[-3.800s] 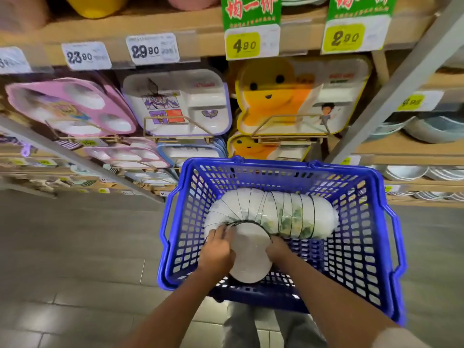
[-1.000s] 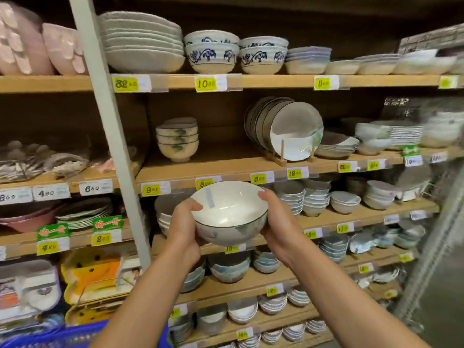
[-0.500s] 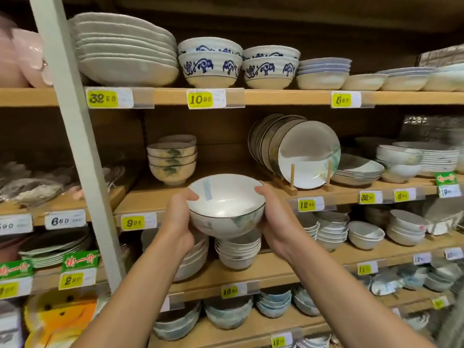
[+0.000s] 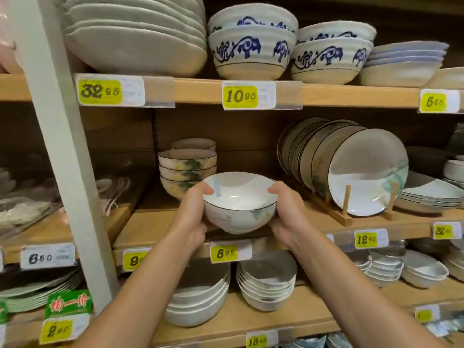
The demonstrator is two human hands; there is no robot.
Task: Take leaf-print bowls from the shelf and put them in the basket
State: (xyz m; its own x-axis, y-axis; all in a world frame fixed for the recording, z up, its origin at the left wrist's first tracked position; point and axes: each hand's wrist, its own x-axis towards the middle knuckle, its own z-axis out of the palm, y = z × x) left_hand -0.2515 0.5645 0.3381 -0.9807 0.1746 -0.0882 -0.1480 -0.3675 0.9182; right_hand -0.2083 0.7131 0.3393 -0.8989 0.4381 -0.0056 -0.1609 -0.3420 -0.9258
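Note:
A white leaf-print bowl point(image 4: 239, 207) with a dark rim is upright between both my hands, just above the front edge of the middle wooden shelf point(image 4: 155, 224). My left hand point(image 4: 192, 214) grips its left side and my right hand point(image 4: 286, 212) grips its right side. A faint green leaf shows on the bowl's right flank. Behind it, to the left, a short stack of leaf-print bowls point(image 4: 187, 169) stands on the same shelf. The basket is out of view.
Upright dark-rimmed plates point(image 4: 351, 167) lean in a wooden rack to the right. Blue-patterned bowls point(image 4: 253, 51) and large white dishes point(image 4: 135, 36) fill the shelf above. Stacked white bowls point(image 4: 266, 285) sit below. A white upright post point(image 4: 62, 146) stands at left.
The view turned from the basket to the shelves. The bowl held in both hands has moved up and toward the middle shelf, now close to the stacked leaf-print bowls.

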